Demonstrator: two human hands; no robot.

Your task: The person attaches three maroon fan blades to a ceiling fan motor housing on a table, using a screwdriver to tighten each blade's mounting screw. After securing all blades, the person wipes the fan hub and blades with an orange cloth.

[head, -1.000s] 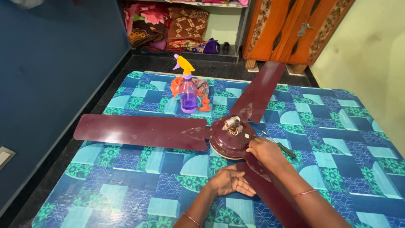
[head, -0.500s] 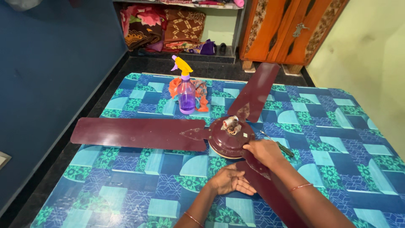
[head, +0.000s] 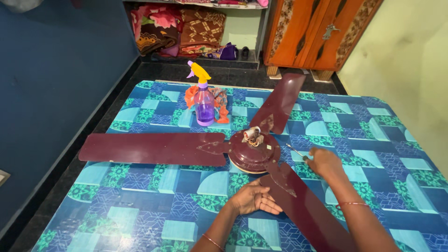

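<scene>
Closing the right hand (head: 323, 162) on the slim screwdriver (head: 295, 152), the left hand (head: 254, 198) lies flat beside the heavy, stiff, smooth-bladed ceiling fan (head: 252, 151), best gripped at its hub.

The room is evenly and fairly brightly lit, colours saturated. Soft glare sits on the glossy fan blades (head: 154, 148), strongest on the blade toward the upper centre of the frame. Shadows are faint and short under the blades. The centre is sharp; the frame edges bend slightly, and the lower right corner looks a little soft.
</scene>
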